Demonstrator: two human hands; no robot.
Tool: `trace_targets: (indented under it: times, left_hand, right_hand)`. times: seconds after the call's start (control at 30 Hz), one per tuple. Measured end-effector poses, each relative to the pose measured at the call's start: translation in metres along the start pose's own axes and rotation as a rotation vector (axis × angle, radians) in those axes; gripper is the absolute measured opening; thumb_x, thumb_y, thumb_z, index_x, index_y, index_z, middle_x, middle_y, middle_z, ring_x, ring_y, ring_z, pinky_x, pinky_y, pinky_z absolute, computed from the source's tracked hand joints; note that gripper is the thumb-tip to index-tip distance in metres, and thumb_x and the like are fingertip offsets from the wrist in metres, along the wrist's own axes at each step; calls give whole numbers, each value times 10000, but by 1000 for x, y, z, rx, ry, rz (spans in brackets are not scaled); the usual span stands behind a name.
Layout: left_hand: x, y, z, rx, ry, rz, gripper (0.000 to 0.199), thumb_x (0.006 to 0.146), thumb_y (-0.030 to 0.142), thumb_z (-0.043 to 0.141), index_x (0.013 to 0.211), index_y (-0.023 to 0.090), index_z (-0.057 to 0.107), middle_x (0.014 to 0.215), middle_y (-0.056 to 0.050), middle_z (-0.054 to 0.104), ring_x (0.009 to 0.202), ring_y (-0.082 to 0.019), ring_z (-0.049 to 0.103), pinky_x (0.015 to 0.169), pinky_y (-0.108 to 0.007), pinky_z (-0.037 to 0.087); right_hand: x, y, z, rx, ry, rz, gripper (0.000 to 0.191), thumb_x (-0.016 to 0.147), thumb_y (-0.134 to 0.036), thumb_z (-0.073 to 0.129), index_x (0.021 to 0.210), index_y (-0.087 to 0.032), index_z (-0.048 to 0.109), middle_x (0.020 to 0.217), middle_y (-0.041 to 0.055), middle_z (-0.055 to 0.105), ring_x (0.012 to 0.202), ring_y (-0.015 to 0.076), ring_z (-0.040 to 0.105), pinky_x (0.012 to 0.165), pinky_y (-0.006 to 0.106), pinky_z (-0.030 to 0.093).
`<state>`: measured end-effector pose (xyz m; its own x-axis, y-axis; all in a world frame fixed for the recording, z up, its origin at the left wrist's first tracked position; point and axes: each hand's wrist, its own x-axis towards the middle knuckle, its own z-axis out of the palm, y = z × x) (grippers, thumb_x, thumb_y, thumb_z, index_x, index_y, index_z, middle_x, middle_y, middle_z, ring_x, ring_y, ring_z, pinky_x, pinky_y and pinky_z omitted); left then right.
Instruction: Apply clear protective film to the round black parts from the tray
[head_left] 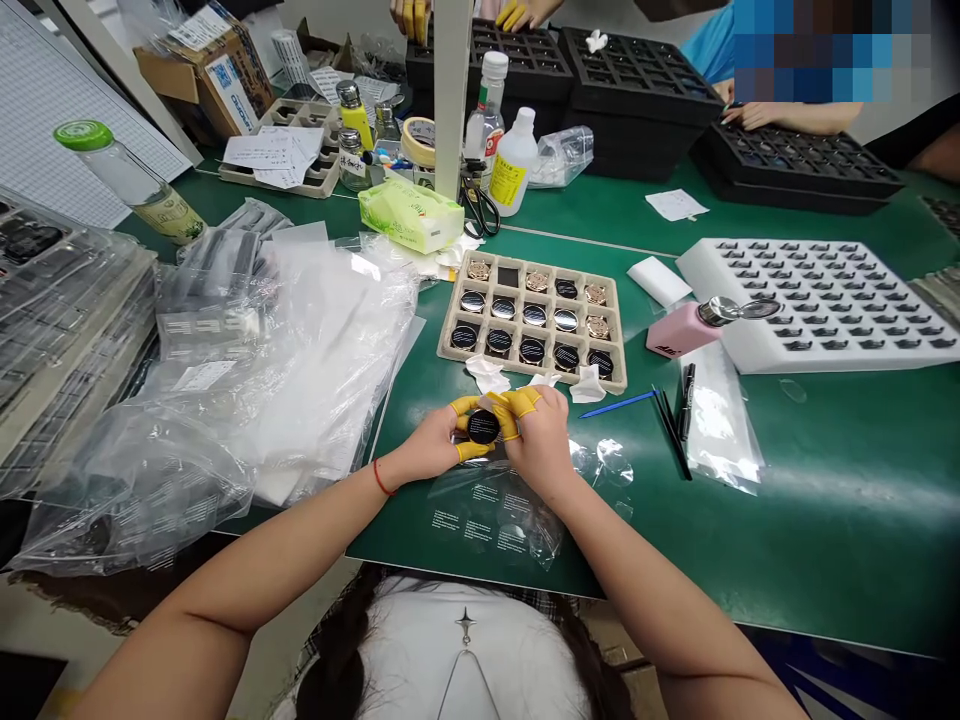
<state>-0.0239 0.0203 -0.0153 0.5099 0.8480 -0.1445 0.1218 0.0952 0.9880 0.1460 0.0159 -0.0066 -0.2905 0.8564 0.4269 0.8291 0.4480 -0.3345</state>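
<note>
My left hand (435,442), in yellow finger cots, grips a round watch head (483,427) by its rim. Its black face carries small white print and is turned up towards me. My right hand (541,435), also in finger cots, has its fingers pinched at the watch head's upper right edge. A small pale flat piece shows by those fingertips; I cannot make out what it is. Just beyond, a beige compartment tray (619,345) holds several watch heads, some black-faced, some rose-gold. Clear film sheets (495,515) printed with white text lie beneath and in front of my hands.
Crumpled white tissues (487,375) lie along the tray's near edge. To the right are a blue stick (619,404), black tweezers (673,435), a pink pump bottle (682,330) and a white foam tray (847,355). Plastic bags (300,350) cover the left. Co-workers' hands (757,115) are across the table.
</note>
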Motion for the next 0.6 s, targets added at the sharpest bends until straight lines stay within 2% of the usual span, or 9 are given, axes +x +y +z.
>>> trace_targets:
  times: [0.17,0.23,0.33,0.6]
  left_hand:
    - [-1,0,-1,-36,14,-33,514,710,251,710,1177,189,505,977,-52,647,832,-164,625,777,-293,500]
    - [-1,-1,-2,-53,3,-42,497,700,251,719,1148,188,515,950,-45,645,820,-158,625,770,-291,502]
    - [0,-2,-1,-98,-10,-43,484,692,257,726,1122,189,516,915,-30,634,801,-146,621,767,-286,502]
    - [0,-6,-3,-108,-3,-61,514,666,264,742,1120,191,512,883,-23,625,782,-137,610,713,-244,490]
  right_hand:
    - [3,9,-9,125,-37,-48,215,842,-148,426,951,-213,600,830,49,575,831,208,476,841,386,360]
    - [0,7,-14,96,-61,-108,269,830,-112,431,999,-232,603,862,44,583,867,209,477,930,427,321]
    - [-6,2,-17,-15,-86,-193,325,780,-48,446,974,-242,621,875,42,589,899,216,467,1006,473,250]
    - [-25,-5,-18,-69,-85,-284,439,697,28,455,965,-273,629,878,28,606,883,212,458,1007,466,253]
